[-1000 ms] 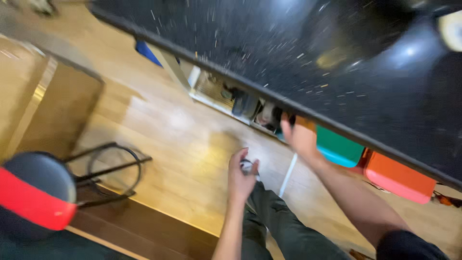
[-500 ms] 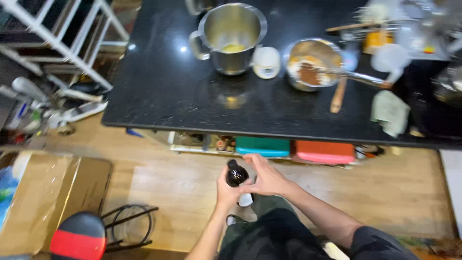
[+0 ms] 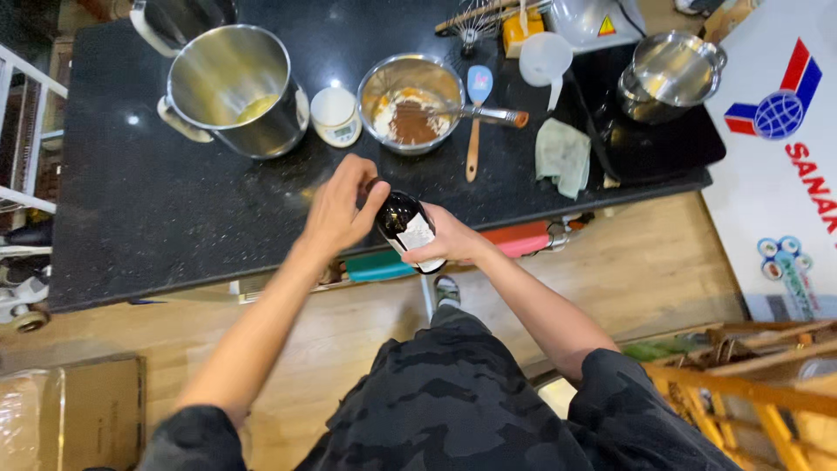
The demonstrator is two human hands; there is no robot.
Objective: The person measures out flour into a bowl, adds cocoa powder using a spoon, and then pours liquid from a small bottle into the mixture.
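- My right hand is wrapped around the lower body of a dark glass bottle, a firm grip, with the pale label facing up at me, just left of the frame's centre
- The bottle is tilted, its neck pointing to the upper left, held in the air over the near edge of the black table
- My left hand is closed over the top of the bottle, fingers curled around the neck; the cap itself is hidden under them, so I cannot tell whether it is on or off
- Above my hands, in the upper middle of the frame, sits a steel mixing bowl with brown powder and something pale in it, and a whisk resting across its rim
- Just right of the bowl lies a spatula with a blue head and wooden handle
- Upper left: a big steel pot with a little yellow at the bottom, and beside it a small round white scale
- Right of the spatula, a crumpled greenish cloth
- Upper right: a steel saucepan on a dark cooktop
- Bottom of the frame: my camouflage trousers over a wooden floor
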